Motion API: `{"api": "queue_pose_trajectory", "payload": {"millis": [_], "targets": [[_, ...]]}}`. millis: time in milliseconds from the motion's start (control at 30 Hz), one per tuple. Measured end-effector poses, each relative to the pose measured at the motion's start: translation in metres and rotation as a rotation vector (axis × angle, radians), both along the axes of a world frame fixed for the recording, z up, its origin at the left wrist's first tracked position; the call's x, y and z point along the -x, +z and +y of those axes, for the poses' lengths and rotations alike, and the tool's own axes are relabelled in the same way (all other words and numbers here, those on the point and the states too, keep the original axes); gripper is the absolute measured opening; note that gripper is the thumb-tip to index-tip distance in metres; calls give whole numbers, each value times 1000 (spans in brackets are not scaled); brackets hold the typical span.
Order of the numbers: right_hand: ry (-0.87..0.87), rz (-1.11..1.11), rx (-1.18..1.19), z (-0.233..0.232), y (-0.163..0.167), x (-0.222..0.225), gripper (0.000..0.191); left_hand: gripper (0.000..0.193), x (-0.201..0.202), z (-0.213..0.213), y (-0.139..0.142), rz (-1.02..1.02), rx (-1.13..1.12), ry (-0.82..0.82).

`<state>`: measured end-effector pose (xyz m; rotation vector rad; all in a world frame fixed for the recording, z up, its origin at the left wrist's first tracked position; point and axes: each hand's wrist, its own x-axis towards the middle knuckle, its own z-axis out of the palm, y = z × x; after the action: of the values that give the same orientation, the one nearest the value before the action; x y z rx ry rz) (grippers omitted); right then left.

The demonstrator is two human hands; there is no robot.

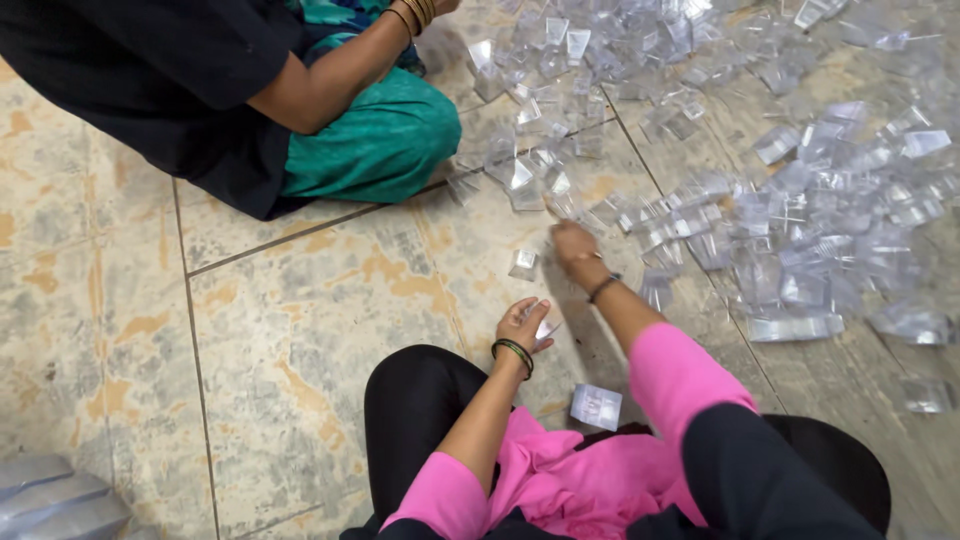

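I sit on a tiled floor [300, 330] in black trousers and pink sleeves. My left hand [522, 324], with green bangles at the wrist, is closed around a small clear plastic piece [546, 328] just above the floor. My right hand [574, 246], with a dark band on the wrist, reaches forward with fingers down at the near edge of a wide heap of clear plastic pieces [780, 210]. Whether it grips one I cannot tell. A single clear piece [523, 263] lies just left of it. Another flat piece [596, 406] rests by my knee.
Another person in a black top and green trousers [380, 140] sits cross-legged at the upper left, an arm with gold bangles [418, 12] reaching toward the heap. A pale plastic bag [55, 500] lies at the lower left corner.
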<state>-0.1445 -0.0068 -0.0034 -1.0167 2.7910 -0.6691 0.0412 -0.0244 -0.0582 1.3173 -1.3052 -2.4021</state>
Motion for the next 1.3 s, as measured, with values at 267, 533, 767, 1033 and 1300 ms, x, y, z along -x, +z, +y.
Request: {"api": "queue_pose_trajectory", "payload": {"millis": [267,533,767,1033,1300], "targets": [[-145,-913,606,143,-8,-46,20,66,4,7,-16,110,-20,-108],[63,-999,391,175,-3,-91,27,69,-4,9,-22,372,307,-466],[26,-867,558,192,-9,-99,23,86,-17,7,8,427,723,-486],[-126,-290,516,206,11,-98,35,97,-29,8,62,426,1246,-525],[57,-514,576,194,37,-150,26,94,-32,7,35,768,1378,-612]]}}
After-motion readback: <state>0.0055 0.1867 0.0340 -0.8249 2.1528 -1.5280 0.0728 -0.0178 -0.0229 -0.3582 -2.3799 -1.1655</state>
